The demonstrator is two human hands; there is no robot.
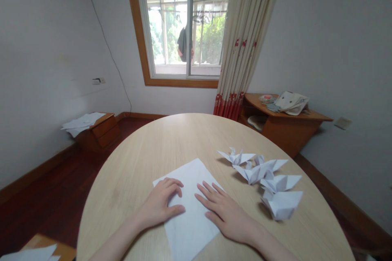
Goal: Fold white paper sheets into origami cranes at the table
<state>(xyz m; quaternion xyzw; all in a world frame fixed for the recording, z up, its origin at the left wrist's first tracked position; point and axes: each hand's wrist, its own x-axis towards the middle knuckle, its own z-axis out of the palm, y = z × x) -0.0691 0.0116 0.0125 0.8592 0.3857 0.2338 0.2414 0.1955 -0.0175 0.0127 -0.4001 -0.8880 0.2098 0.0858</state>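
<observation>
A white sheet of paper (187, 228) lies flat on the round wooden table in front of me, one corner pointing away. My left hand (162, 202) rests on its left side, fingers curved and thumb apart, holding nothing. On the right side of the sheet, my right hand (222, 210) lies flat with its fingers spread. To the right of the paper stand several folded white paper cranes (255, 171), close together in a slanting row. The nearest crane (282, 204) is a short way from my right forearm.
The round table (122, 195) has a curved far edge. Papers (84, 121) lie on a low drawer unit (105, 128) at left, and more sheets (33, 253) sit at bottom left. A corner desk (288, 124) at right bears a cloth bag (292, 102). A curtain (245, 40) hangs by the window.
</observation>
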